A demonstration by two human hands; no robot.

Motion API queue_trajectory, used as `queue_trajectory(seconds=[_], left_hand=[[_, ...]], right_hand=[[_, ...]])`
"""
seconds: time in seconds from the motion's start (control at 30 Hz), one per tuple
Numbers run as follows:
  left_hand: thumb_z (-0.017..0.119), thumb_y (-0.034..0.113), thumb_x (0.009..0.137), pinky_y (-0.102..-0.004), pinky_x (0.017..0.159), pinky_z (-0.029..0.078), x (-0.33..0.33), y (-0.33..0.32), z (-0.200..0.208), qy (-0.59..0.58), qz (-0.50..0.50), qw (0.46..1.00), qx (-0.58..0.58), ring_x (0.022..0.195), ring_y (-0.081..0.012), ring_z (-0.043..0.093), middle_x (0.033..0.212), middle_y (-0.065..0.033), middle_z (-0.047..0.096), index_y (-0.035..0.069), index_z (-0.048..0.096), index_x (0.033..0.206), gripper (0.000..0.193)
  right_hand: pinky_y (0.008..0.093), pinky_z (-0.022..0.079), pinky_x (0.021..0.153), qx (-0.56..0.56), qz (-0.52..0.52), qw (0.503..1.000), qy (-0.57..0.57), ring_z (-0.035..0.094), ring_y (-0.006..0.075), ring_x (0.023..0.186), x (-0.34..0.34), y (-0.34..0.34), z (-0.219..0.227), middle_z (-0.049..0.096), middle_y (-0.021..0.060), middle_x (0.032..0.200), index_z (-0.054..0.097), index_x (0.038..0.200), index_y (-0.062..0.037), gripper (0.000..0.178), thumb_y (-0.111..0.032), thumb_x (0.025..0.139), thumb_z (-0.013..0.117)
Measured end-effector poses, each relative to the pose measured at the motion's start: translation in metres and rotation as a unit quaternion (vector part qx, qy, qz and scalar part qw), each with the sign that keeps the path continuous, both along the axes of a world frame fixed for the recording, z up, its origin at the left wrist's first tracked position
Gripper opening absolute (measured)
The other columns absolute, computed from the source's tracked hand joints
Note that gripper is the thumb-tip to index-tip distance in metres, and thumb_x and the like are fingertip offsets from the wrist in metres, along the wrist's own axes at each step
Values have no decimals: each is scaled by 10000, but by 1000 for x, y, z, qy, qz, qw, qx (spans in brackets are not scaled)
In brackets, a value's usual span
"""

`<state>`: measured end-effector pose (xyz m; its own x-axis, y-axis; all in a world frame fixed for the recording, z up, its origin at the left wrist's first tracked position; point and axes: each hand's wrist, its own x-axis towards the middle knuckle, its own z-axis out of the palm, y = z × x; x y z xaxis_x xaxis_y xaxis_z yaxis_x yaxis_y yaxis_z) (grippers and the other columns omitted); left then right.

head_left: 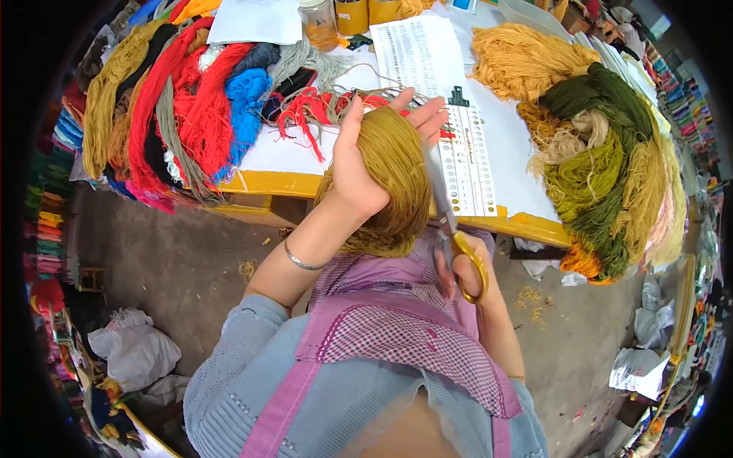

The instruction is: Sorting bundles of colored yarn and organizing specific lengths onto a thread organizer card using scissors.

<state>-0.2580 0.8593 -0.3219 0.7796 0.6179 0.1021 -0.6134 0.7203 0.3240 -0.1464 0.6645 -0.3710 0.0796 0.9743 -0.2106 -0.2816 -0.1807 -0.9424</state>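
Observation:
A thick skein of olive-gold yarn (397, 164) hangs over my left hand (357, 174) at the table's front edge, its lower end reaching my lap. The palm is turned up and the fingers are stretched out beyond the yarn, with the thumb on its left side. In my right hand (463, 266) is a pair of scissors with gold-coloured handles (476, 284). Their blades (437, 179) point up and away from me, close along the skein's right side. Whether the blades touch the yarn, I cannot tell.
Red, blue, grey and mustard yarn (206, 99) is heaped at the table's left. Green and golden skeins (603, 168) hang over the right edge. Between them lie a punched white card (469, 172), a printed sheet (412, 61) and a jar (318, 27). White sacks (134, 347) stand on the floor.

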Motion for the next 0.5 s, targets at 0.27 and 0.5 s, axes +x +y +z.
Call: queue_trajectory(seconds=[0.27,0.5], left_hand=[[583,716,764,-599,1144,-30,10,-48,6,368,168,381,831,1485,-357,37,1583,-159,208,57,346,1482,1003],[669,761,633,-613,1142,-32,-31,-8,-38,401,193,322,836,1482,-385,28,1591,-214,127,-8,259,1491,1224]], right_hand=[[326,500,848,142,-197,901,-361,552,159,1050,18,18,-42,515,86,1228,395,1279,-13,830,-109,613,881],[332,527,811,219,-384,894,-71,625,209,907,37,-10,3,624,113,1061,519,1108,21,382,-53,762,661]])
